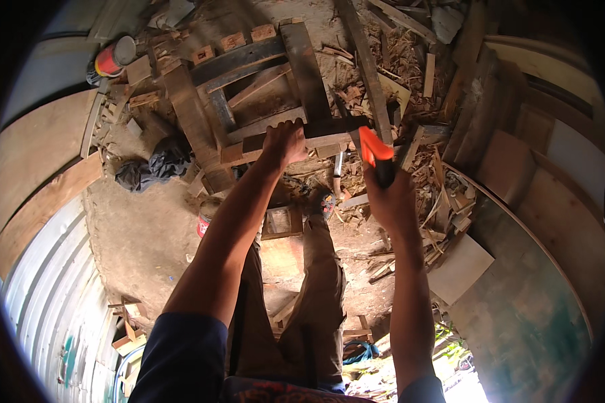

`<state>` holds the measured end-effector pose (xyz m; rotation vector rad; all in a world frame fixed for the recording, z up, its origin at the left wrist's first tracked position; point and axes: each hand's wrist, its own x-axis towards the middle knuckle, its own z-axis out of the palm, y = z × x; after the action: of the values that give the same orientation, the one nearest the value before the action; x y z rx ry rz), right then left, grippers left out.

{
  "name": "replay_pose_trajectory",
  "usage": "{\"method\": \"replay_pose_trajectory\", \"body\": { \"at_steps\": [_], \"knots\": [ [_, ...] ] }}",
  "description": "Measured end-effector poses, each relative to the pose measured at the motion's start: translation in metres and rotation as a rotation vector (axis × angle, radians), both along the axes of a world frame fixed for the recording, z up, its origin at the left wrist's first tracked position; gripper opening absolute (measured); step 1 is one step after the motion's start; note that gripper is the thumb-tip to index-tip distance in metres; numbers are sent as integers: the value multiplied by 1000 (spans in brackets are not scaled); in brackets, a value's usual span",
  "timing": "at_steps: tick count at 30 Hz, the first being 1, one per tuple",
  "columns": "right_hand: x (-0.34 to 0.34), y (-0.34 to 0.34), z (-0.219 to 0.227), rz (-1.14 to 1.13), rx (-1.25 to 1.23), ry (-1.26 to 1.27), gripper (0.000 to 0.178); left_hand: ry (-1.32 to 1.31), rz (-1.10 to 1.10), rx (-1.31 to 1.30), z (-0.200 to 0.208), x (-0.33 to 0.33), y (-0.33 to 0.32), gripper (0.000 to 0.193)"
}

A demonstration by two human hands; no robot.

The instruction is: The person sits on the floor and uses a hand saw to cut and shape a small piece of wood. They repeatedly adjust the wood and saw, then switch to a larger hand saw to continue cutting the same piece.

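Observation:
My left hand [286, 142] is closed over a dark-topped piece of timber [328, 131], which lies across a rough wooden frame [181, 101]. In my right hand [392, 198] is a handsaw [374, 146], gripped by its orange and black handle. Its blade points away from me and meets the timber near the right end; how deep it sits in the wood I cannot tell. Just below that end, a tool with a pale metal part [338, 164] stands by my foot.
Wood shavings and offcuts [444, 208] cover the ground to the right, beside leaning boards [524, 174]. A long plank [364, 60] runs away at the far right of the frame. On the left are a black plastic bag [156, 163], a red-and-yellow can [111, 59] and corrugated metal sheeting [50, 295].

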<state>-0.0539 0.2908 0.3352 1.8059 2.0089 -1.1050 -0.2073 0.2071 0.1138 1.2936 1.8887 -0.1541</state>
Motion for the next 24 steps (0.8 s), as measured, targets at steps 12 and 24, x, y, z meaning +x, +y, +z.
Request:
{"method": "replay_pose_trajectory", "body": {
  "at_steps": [12,24],
  "knots": [
    [50,-1,-47,-95,177,148,33,-112,205,-65,-3,17,10,48],
    [72,-30,-46,-294,-109,685,26,18,256,185,47,-80,-17,67]
  ]
}}
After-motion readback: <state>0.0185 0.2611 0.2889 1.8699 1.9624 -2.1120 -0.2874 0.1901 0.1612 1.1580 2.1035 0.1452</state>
